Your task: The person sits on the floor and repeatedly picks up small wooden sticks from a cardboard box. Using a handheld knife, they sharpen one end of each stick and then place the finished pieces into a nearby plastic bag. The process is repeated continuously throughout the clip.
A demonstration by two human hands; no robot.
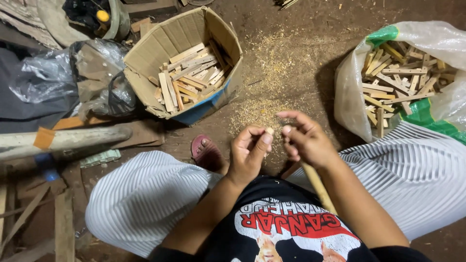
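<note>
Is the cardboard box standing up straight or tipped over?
Tipped. The cardboard box leans on its side, its open mouth facing the person, with wooden sticks piled against its lower wall.

Cardboard box (145, 58): open, brown with blue lower edge, on the floor upper centre, tilted, holding wood slats. Translucent sack (347, 92) with green trim: upper right, open, full of slats. Crumpled clear plastic bags (46, 75): left of box.

Your left hand (248, 151) covers nearly all of the small wooden piece (269, 131) pinched in it, so you can't tell its shape. Your right hand (307, 140) and forearm hide the upper part of the long wooden stick (318, 187). The white sack (347, 92) of wood strips is cut off by the right edge.
</note>
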